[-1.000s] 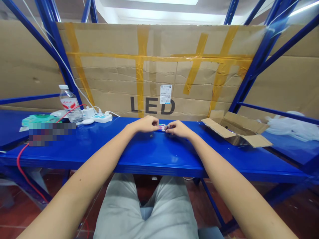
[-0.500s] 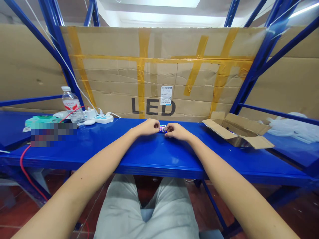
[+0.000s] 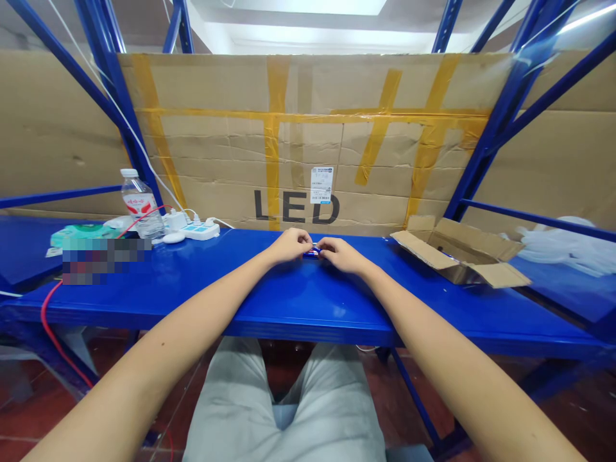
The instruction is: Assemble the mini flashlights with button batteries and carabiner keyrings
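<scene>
Both forearms reach forward over the blue desk (image 3: 298, 301) and meet near its far edge, at the middle of the view.

The left hand (image 3: 289, 245) is curled, its fingertips drawn together and pinching one end of a small object (image 3: 312, 253). The right hand (image 3: 339, 253) is curled likewise, its fingertips pinching the other end. The two hands are almost touching, with only a sliver of the small object showing between them. That sliver is blue with a trace of red; the rest is covered by the fingers, and its kind cannot be told. It sits low at the desk surface, in front of the letters "LED". Whether it rests on the desk or is held just clear cannot be told.

Behind the hands, a large taped cardboard sheet (image 3: 308, 141) stands upright along the back of the desk and carries a small white label (image 3: 321, 185).

To the left, well apart from the hands, stand a clear water bottle (image 3: 138, 204) and a white power strip (image 3: 195, 229) just beside it. A green packet (image 3: 79, 232) lies farther left, and a red cable (image 3: 48, 314) hangs over the front edge of the desk.

To the right, an open cardboard box (image 3: 459, 256) lies on the desk with its flaps spread. White plastic material (image 3: 563, 247) lies beyond it on the next surface.
</scene>
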`<state>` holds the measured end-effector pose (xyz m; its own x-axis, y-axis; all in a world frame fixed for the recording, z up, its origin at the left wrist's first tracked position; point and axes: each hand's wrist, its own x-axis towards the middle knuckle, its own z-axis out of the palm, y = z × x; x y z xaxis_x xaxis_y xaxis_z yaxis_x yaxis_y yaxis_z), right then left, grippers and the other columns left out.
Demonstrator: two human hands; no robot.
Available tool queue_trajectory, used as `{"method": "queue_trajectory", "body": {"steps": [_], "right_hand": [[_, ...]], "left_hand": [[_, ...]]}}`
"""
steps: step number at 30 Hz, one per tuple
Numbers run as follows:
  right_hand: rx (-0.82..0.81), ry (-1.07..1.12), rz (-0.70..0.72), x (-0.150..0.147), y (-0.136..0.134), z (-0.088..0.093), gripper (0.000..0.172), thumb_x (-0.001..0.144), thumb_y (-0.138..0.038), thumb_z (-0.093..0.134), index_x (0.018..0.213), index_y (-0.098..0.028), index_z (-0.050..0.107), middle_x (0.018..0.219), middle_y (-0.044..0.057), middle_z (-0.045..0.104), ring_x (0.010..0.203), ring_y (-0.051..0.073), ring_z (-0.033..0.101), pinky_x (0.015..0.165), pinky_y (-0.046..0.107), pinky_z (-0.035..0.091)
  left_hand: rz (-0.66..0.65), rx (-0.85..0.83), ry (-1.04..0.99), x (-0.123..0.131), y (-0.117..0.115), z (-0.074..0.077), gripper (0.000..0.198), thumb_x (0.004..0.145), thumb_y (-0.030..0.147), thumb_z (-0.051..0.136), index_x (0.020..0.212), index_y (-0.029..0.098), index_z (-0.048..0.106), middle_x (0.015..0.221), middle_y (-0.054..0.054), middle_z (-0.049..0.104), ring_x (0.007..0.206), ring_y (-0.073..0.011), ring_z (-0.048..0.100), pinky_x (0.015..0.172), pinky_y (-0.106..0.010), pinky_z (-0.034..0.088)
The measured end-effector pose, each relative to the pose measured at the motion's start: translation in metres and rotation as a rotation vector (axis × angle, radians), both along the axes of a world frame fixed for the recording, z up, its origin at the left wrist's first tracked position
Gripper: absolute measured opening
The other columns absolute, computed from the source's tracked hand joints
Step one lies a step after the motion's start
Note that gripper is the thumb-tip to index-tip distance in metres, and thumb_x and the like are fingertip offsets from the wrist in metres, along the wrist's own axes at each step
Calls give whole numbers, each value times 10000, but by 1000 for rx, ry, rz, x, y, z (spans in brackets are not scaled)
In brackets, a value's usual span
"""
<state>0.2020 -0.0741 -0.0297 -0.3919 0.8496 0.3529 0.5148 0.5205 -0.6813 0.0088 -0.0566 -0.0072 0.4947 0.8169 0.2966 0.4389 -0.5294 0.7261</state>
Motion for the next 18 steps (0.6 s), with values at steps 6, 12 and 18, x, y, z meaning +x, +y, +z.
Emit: {"method": "queue_trajectory", "body": {"steps": [6, 12, 18], "right_hand": [[165, -6, -37, -6, -1, -4, 165, 814, -212, 541, 975, -173, 556, 914, 39, 633, 855, 180, 563, 800, 317, 429], [322, -14, -170, -8, -5, -3, 125, 740, -175, 588, 841, -196, 519, 861, 35, 604, 808, 187, 536, 742, 314, 418], [274, -18, -109, -2, -10, 5, 51, 784, -196, 581, 817, -179, 616, 838, 49, 673, 810, 193, 581, 771, 313, 427]], "left_hand": [[-21, -98, -115, 2, -2, 2, 72, 809, 142, 549, 754, 126, 592, 479, 27, 560, 372, -86, 501, 403, -196, 386], [-71, -130, -149, 1, -3, 5, 98, 824, 186, 572, 771, 115, 615, 489, 16, 580, 392, -86, 524, 425, -197, 412], [-140, -96, -123, 0, -2, 2, 110, 813, 219, 600, 758, 124, 602, 481, 21, 571, 394, -79, 510, 427, -185, 394]]}}
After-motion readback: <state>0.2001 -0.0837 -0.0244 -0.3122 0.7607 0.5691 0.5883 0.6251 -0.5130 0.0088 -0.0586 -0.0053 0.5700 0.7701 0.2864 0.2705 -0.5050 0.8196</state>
